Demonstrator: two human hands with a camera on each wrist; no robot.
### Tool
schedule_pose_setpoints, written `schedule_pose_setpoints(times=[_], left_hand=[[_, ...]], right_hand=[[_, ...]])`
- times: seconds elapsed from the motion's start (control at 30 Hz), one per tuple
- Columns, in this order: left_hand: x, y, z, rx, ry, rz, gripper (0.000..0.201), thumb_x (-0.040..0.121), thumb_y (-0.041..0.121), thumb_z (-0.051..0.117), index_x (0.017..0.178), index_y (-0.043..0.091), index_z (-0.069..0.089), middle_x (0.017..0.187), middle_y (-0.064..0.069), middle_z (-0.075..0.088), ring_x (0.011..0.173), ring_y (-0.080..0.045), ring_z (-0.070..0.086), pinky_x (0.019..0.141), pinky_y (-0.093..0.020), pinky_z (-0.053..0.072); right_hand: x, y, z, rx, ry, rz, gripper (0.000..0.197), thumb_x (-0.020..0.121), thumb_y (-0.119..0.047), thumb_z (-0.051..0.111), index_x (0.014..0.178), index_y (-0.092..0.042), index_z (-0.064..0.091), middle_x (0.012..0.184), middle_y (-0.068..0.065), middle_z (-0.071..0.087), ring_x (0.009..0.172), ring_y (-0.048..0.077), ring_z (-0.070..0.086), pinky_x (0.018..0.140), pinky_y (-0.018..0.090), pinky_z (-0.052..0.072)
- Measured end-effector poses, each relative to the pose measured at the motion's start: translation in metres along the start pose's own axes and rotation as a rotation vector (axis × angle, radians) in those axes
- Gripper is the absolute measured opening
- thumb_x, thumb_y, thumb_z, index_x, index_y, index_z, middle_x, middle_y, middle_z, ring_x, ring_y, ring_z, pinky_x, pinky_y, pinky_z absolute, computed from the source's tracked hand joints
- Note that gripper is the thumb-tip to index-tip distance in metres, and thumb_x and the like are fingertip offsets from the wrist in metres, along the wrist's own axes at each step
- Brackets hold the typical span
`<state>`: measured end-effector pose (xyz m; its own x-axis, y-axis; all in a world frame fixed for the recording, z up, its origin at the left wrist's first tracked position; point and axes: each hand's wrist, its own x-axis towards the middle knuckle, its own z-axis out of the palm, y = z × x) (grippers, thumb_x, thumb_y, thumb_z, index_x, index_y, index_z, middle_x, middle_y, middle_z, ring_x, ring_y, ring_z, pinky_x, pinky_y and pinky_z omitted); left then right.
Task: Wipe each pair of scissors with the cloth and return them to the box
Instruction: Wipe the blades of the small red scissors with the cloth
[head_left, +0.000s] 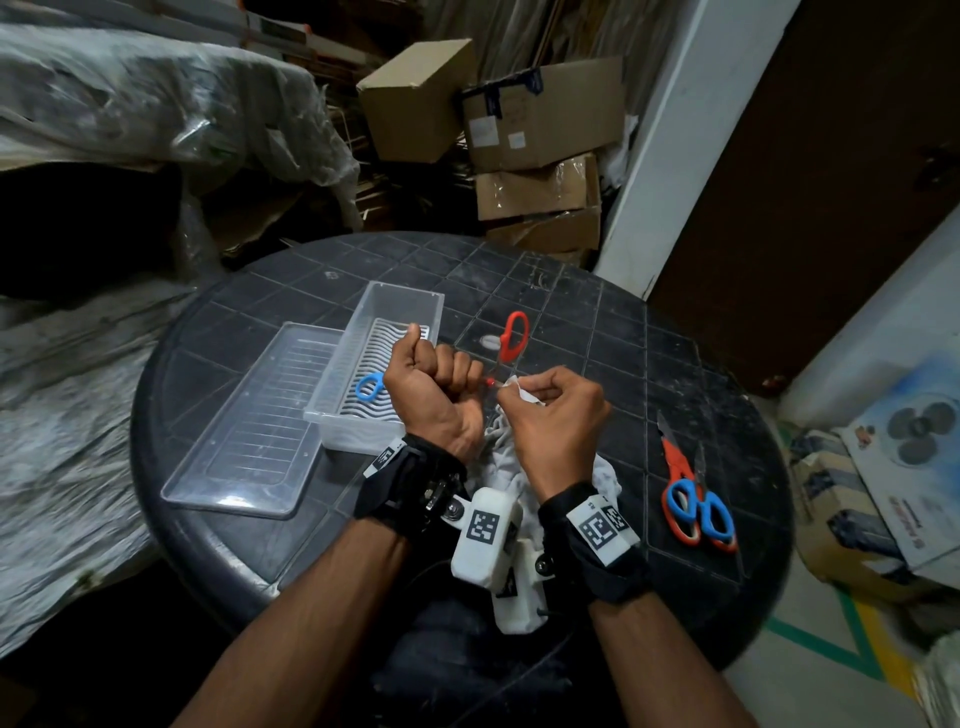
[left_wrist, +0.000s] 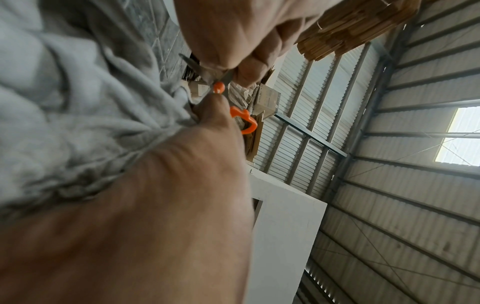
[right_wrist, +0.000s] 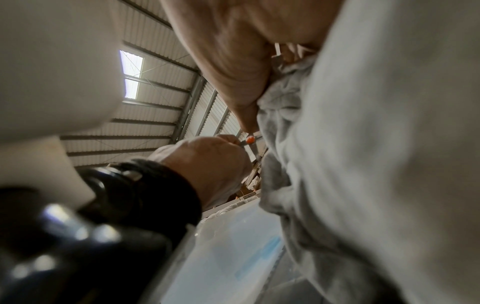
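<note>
- Left hand (head_left: 434, 387), fisted with its fingers curled around one part of the red scissors (head_left: 511, 338), is held just above the near end of the box (head_left: 332, 415); whether a handle or a blade lies inside the fist cannot be told.
- Right hand (head_left: 550, 410) is held just beside the left, and the cloth (head_left: 501, 441) is pinched by its thumb and fingers around a blade close to the red pivot (left_wrist: 219, 87); the rest of the cloth hangs down between the two wrists.
- The scissors are spread open: the free red loop points away from both hands, so that arm's long axis runs forward from the pivot.
- Judged from this, the wipe is to be drawn along the blade away from the pivot, with the left hand as anchor.
- The box lies directly beyond and left of the left hand, which is the nearer one for the return; blue-handled scissors (head_left: 369, 387) already lie inside it.
- The clear lid (head_left: 244, 426) rests on the table (head_left: 623, 332) further left.
- Two more scissors (head_left: 696, 499), red and blue handled, lie on the table well right of the right hand, apparently not yet wiped.
</note>
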<state>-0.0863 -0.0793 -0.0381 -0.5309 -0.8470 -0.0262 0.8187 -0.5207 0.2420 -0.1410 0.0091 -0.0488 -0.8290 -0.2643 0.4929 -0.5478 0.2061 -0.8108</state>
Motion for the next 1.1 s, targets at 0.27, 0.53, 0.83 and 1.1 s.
schedule_pose_setpoints(times=[0.27, 0.53, 0.83, 1.1], left_hand=[[-0.001, 0.003, 0.003, 0.006, -0.007, 0.022, 0.058, 0.102, 0.024, 0.045, 0.048, 0.024, 0.023, 0.051, 0.004, 0.007, 0.045, -0.013, 0.006, 0.042, -0.026, 0.017], [0.010, 0.014, 0.001, -0.026, 0.040, 0.068, 0.056, 0.102, 0.024, 0.044, 0.049, 0.025, 0.024, 0.048, 0.006, 0.011, 0.043, -0.012, 0.009, 0.043, -0.025, 0.017], [0.008, 0.012, 0.002, -0.044, 0.040, 0.038, 0.057, 0.102, 0.024, 0.043, 0.049, 0.024, 0.024, 0.045, 0.007, 0.013, 0.040, -0.011, 0.010, 0.043, -0.025, 0.016], [0.009, 0.012, 0.000, -0.030, 0.059, 0.019, 0.056, 0.101, 0.024, 0.043, 0.049, 0.025, 0.022, 0.045, 0.007, 0.012, 0.040, -0.011, 0.009, 0.045, -0.027, 0.014]], right_hand=[[0.005, 0.011, -0.005, -0.013, -0.005, 0.039, 0.008, 0.072, -0.011, 0.084, 0.071, -0.015, 0.078, 0.067, -0.009, 0.073, 0.061, 0.004, 0.068, 0.063, 0.028, 0.058], [0.005, 0.026, -0.034, 0.376, -0.058, 0.246, 0.007, 0.087, -0.004, 0.079, 0.089, -0.011, 0.079, 0.085, 0.000, 0.079, 0.081, 0.008, 0.074, 0.074, 0.020, 0.057], [0.007, 0.000, -0.013, 0.221, -0.232, -0.147, 0.003, 0.097, -0.018, 0.073, 0.095, -0.020, 0.075, 0.097, -0.005, 0.073, 0.090, 0.011, 0.071, 0.082, 0.033, 0.061], [0.007, -0.001, -0.006, -0.044, -0.239, -0.318, 0.014, 0.091, -0.023, 0.080, 0.102, -0.014, 0.081, 0.095, -0.003, 0.074, 0.084, 0.004, 0.068, 0.078, 0.019, 0.058]])
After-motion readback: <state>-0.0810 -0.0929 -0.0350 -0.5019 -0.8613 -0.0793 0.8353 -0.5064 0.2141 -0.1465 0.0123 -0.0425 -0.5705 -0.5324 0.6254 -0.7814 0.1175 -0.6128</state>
